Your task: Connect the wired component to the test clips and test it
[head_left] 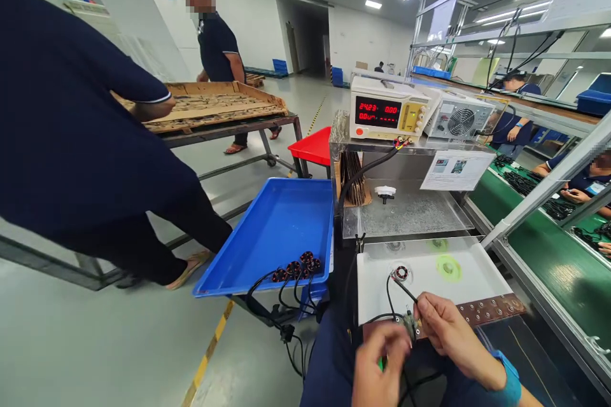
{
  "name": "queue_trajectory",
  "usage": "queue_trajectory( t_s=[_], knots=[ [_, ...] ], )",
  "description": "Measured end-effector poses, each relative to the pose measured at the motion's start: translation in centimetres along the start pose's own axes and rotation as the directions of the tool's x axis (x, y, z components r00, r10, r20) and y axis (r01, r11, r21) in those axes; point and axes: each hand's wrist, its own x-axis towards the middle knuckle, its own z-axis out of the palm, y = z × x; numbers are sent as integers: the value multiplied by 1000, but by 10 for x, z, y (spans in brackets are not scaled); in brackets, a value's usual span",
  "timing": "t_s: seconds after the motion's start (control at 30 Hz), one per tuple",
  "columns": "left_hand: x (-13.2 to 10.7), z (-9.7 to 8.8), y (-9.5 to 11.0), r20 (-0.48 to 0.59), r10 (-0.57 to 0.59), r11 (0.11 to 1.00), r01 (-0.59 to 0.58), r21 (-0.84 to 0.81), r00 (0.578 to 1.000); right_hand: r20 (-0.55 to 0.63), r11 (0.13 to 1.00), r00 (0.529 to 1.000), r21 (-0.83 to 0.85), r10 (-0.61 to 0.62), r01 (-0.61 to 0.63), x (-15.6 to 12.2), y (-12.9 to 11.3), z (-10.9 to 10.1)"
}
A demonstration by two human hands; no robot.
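Note:
Between the thumb and fingers of my right hand (443,325) is a black cable (407,292). That cable runs toward a small round motor-like part (401,273) with a dark ring of coils, lying on the white board (375,267). My left hand (382,362) is at the board's near edge, left of my right hand; its curled fingers are smeared by motion, so its grip is unclear. A small metal fitting (408,324) sits between the hands at a brown strip with holes (491,310). Something green shows partly behind my left hand.
A blue tray (281,216) at left holds several coil parts (298,267), cables hanging over its edge. A power supply (386,108) with red digits stands on a metal shelf above a white-topped black part (384,194). Two people stand near a cart (229,121); others sit along a green belt (539,229).

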Motion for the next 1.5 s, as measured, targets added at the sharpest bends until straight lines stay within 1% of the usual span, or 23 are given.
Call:
queue_trajectory(
  t_s=[0.03,0.07,0.1,0.13,0.17,0.23,0.3,0.33,0.43,0.47,0.53,0.63,0.7,0.73,0.8,0.9,0.97,1.07,1.13,1.2,1.27,1.37,1.5],
  knots=[
    [7,-7,-1,-206,-118,990,100,-94,971,20,1000,999,6,27,-27,-5,7,4],
    [12,-12,-1,-335,-209,971,153,-185,919,37,999,998,10,50,-51,-9,13,8],
    [17,-14,0,-414,-274,949,176,-261,868,52,997,996,12,70,-70,-12,20,11],
    [20,-13,1,-442,-303,937,177,-302,844,62,996,994,11,86,-87,-15,27,13],
    [21,-11,1,-439,-295,938,168,-304,849,69,995,993,9,98,-99,-17,34,15],
    [17,-4,0,-463,-268,951,155,-269,845,67,995,992,-11,102,-102,-23,48,18],
    [9,4,-3,-501,-235,966,142,-217,833,48,993,996,-91,77,-72,-30,60,20],
    [4,6,-6,-505,-215,972,135,-192,836,37,987,998,-154,58,-52,-34,65,22],
    [-13,10,-15,-460,-190,980,137,-146,868,22,931,999,-363,40,-29,-49,70,26],
    [-19,11,-18,-445,-205,977,154,-147,872,19,907,999,-420,50,-37,-53,70,28],
    [-30,12,-25,-426,-262,963,206,-174,866,19,858,998,-511,66,-47,-59,71,32],
    [-42,16,-33,-380,-381,917,291,-273,843,58,813,994,-581,97,-45,-63,79,40],
    [-47,17,-37,-361,-420,899,326,-292,833,86,802,988,-595,130,-53,-64,87,46],
    [-48,16,-38,-366,-414,904,330,-271,834,90,800,985,-597,146,-64,-64,91,48],
    [-50,14,-39,-396,-355,934,307,-181,847,83,798,983,-597,167,-85,-64,97,52],
    [-51,10,-40,-437,-249,966,253,-50,864,56,805,982,-582,179,-114,-64,98,55],
    [-53,9,-42,-435,-223,971,237,-23,872,34,822,984,-555,173,-126,-62,95,57],
    [-55,9,-45,-395,-264,964,259,-69,880,15,876,987,-463,160,-135,-58,92,61],
    [-55,9,-49,-323,-320,948,301,-108,891,42,925,975,-326,220,-195,-54,92,65],
    [-54,7,-52,-254,-346,938,334,-89,903,68,938,948,-178,312,-296,-48,92,67],
    [-53,5,-56,-263,-325,941,337,1,908,65,928,927,-89,368,-362,-42,92,67],
    [-55,4,-59,-323,-260,934,322,155,910,22,923,923,-41,383,-382,-34,90,64],
    [-61,7,-59,-290,-199,922,279,269,936,-5,914,914,-7,406,-406,-30,90,61]
  ],
)
